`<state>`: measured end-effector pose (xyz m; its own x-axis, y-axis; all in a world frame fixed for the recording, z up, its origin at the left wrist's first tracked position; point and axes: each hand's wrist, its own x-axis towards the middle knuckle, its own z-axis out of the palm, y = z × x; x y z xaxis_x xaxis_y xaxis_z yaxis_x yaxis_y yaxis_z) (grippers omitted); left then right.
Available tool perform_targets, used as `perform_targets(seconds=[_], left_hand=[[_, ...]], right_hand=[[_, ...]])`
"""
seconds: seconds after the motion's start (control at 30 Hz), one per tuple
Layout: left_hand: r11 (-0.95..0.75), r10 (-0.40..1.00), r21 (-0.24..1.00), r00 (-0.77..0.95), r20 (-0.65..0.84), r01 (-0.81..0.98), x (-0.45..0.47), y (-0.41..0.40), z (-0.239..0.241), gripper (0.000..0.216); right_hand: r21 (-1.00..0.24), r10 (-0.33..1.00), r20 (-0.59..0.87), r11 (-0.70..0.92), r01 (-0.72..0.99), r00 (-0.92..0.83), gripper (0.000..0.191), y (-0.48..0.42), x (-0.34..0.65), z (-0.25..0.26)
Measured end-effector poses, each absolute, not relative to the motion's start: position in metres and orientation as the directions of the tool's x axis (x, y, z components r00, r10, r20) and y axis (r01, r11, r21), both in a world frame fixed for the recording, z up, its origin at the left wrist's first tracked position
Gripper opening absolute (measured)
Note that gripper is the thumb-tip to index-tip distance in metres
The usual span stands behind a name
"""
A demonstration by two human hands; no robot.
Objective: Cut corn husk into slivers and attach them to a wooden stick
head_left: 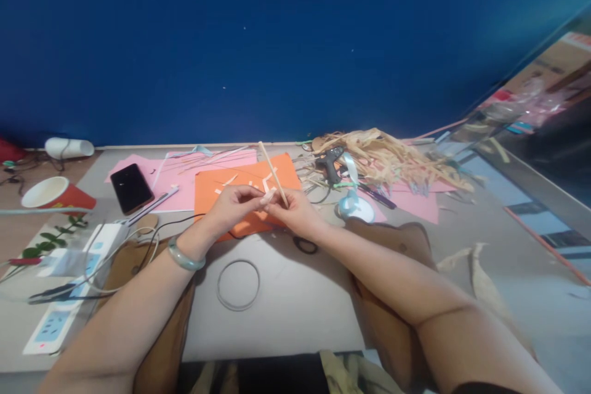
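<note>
Both hands meet over an orange sheet [207, 197] that has small white strips lying on it. A thin, pale wooden stick [271, 166] rises from my right hand [298, 210], whose fingers are closed around its lower end. My left hand [236, 206], with a bangle [185, 255] on the wrist, is closed in a pinch, its fingertips touching those of the right. Something small and whitish shows at the fingertips, too small to name. On the table below lie a thin grey ring [239, 285] and a black band [305, 245] near my right wrist.
At the left are a phone [132, 188], a paper cup [59, 193] and a power strip [76, 289] with cables. A glue gun [330, 165], a ribbon roll [354, 206] and a heap of dry straw-coloured fibre [383, 157] lie right. A blue panel [295, 49] stands behind.
</note>
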<state>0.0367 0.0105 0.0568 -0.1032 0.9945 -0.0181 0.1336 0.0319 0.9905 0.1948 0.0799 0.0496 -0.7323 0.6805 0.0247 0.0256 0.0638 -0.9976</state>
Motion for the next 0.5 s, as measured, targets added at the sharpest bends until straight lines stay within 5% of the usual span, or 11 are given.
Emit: perform_targets(seconds=[0.5], left_hand=[[0.148,0.979,0.984,-0.158,-0.131,0.099,0.0393,0.0098,0.0646,0.025]], right_hand=[[-1.0,0.683,-0.027,-0.007,0.031,-0.73,0.03,0.0799,0.1932,0.0421]])
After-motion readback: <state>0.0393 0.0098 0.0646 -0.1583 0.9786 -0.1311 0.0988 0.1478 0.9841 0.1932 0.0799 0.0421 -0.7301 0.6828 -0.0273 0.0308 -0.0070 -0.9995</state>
